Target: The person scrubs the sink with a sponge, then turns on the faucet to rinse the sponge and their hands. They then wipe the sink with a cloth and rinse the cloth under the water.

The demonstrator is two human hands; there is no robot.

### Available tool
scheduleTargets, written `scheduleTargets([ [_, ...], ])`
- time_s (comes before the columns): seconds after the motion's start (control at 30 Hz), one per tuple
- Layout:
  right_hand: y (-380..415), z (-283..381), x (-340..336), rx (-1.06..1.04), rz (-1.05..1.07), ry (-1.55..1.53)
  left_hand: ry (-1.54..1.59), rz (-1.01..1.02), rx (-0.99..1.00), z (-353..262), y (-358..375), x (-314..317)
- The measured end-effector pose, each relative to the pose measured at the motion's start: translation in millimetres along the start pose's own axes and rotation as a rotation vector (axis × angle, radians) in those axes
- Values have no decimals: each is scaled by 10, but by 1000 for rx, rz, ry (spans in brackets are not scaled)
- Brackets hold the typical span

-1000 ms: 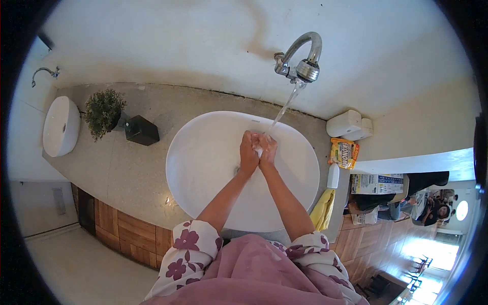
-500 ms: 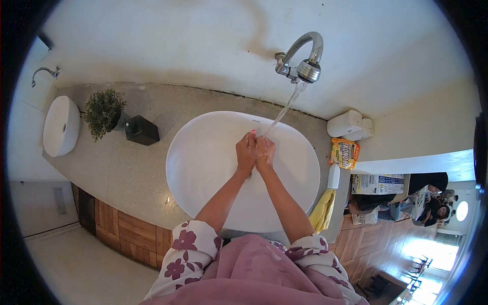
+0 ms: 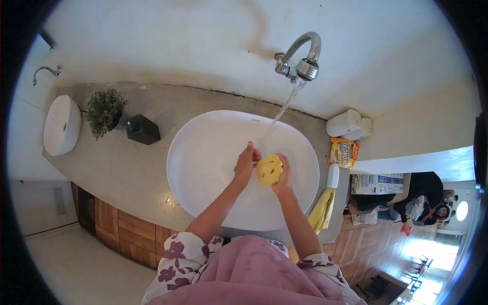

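Note:
Over the white oval basin, my right hand grips a round yellow sponge with holes cut like a smiling face. Its fingers wrap behind the sponge's right edge. Just to the left, my left hand is held with its thumb up and fingers loosely bent toward the sponge, apart from one another. Water runs from the chrome faucet in a slanting stream that falls into the basin behind both hands.
Along the counter's right side are white bottles, an orange-yellow packet, a small white bottle and a yellow cloth. A potted plant, dark box and second basin stand left. A person is at far right.
My hands were pressed together nearer the stream; now they have parted and drawn back toward me. The yellow sponge, hidden before, shows in my right hand. The far person's arm reaches out.

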State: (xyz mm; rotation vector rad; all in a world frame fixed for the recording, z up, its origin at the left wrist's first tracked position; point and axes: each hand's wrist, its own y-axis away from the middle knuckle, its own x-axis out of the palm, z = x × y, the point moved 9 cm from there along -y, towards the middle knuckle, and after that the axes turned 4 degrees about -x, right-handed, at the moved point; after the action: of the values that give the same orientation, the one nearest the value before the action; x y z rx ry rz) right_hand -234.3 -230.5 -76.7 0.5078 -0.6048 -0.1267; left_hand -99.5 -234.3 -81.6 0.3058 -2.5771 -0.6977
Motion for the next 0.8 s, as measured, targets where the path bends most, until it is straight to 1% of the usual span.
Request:
scheduleTargets([
  [0.03, 54, 37, 38, 40, 41, -60, -65, 36, -67, 31, 81, 26],
  [0.07, 87, 81, 25, 38, 43, -62, -130, 70, -134, 67, 167, 59],
  [0.1, 113, 139, 33, 6, 71, -18, -132, 71, -131, 66, 233, 68],
  [0.17, 155, 200, 40, -28, 99, 24, -59, 100, -252, 195, 349, 112],
  [0.2, 172, 236, 37, -61, 97, 53, -61, 100, -250, 206, 368, 116],
  [0.27, 206, 286, 52, -93, 98, 82, -62, 159, -184, 166, 388, 170],
  [0.3, 226, 311, 55, -93, 82, 25, -62, 159, -181, 184, 343, 172],
  [0.37, 235, 349, 30, -95, 67, -31, -67, 116, -93, 135, 137, 146],
  [0.43, 214, 334, -14, -43, 68, -193, -90, 122, -58, 47, -54, 190],
  [0.47, 195, 338, -25, -48, 67, -193, -113, 127, -26, -19, -141, 231],
  [0.6, 140, 374, 74, -50, 31, -277, -134, 142, -81, -88, -408, 392],
  [0.67, 88, 360, 101, -42, 10, -302, -178, 152, 18, -68, -606, 443],
  [0.7, 35, 357, 114, -66, 52, -302, -178, 151, 17, -119, -613, 461],
  [0.73, 6, 379, 154, -90, 94, -300, -282, 123, 50, -230, -587, 477],
  [0.77, -25, 378, 156, -90, 93, -300, -387, 95, 82, -340, -558, 495],
  [0.8, -44, 395, 158, -102, 72, -287, -387, 95, 80, -383, -563, 494],
])
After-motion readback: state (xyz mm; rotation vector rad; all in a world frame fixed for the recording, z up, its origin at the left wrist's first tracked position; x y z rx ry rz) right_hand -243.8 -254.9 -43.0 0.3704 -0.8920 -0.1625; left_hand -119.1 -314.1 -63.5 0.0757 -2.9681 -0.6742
